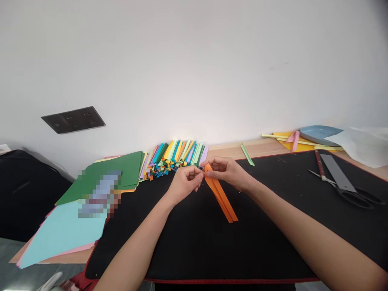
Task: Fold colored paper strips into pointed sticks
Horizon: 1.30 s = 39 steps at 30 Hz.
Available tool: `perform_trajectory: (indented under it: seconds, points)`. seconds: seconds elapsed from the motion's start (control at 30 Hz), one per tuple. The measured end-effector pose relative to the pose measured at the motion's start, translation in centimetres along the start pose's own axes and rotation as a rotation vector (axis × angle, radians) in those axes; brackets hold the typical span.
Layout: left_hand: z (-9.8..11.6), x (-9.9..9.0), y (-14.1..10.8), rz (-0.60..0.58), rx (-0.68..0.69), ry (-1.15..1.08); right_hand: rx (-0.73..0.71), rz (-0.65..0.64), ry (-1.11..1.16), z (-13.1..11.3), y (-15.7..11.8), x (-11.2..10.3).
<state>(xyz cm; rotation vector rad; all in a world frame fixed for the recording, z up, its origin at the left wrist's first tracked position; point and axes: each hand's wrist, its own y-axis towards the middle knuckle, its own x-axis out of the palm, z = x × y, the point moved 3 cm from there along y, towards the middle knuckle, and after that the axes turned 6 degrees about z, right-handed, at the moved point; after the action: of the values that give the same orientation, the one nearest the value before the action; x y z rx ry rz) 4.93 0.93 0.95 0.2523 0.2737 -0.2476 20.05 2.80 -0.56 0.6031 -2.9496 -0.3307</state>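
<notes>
An orange folded paper strip (pixel 222 199) slants down from my hands above the black mat, with a crease along its length. Its upper end is pinched between the thumb and fingers of my right hand (pixel 222 171). My left hand (pixel 187 180) meets it at that same end, thumb and fingers closed on the strip's left edge. The exact tip between the fingers is hidden. Just behind my hands lies a pile of folded paper strips (pixel 174 155) in many colours, and a single green strip (pixel 247 154) rests apart to the right.
Stacked sheets of green paper (pixel 130 167) and light blue paper (pixel 65 228) lie at the left. Scissors (pixel 357 196), a metal ruler (pixel 336 171) and a red-handled knife (pixel 320 165) are on the black mat (pixel 242 258) at the right. A blue tray-like piece (pixel 319 132) stands against the wall.
</notes>
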Motion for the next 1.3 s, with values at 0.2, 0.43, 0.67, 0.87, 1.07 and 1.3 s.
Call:
perform_trajectory:
  seconds: [0.2, 0.43, 0.67, 0.87, 1.07, 1.3]
  points:
    - [0.3, -0.1, 0.0, 0.021, -0.014, 0.030, 0.004, -0.002, 0.007, 0.1, 0.0, -0.1]
    - [0.3, -0.2, 0.0, 0.045, 0.000, 0.059, 0.001, 0.038, -0.001, 0.1, 0.1, -0.2]
    - [0.1, -0.4, 0.1, 0.051, 0.012, 0.006, -0.023, 0.085, 0.009, -0.4, -0.1, 0.0]
    - [-0.8, 0.2, 0.4, 0.040, -0.037, -0.216, -0.007, 0.218, 0.141, -0.1, 0.2, -0.5]
    - [-1.0, 2.0, -0.1, -0.167, -0.241, -0.484, -0.027, 0.260, 0.201, -0.2, 0.2, -0.7]
    - [-0.8, 1.8, -0.5, -0.214, -0.230, -0.331, -0.037, 0.233, 0.123, -1.1, -0.2, 0.1]
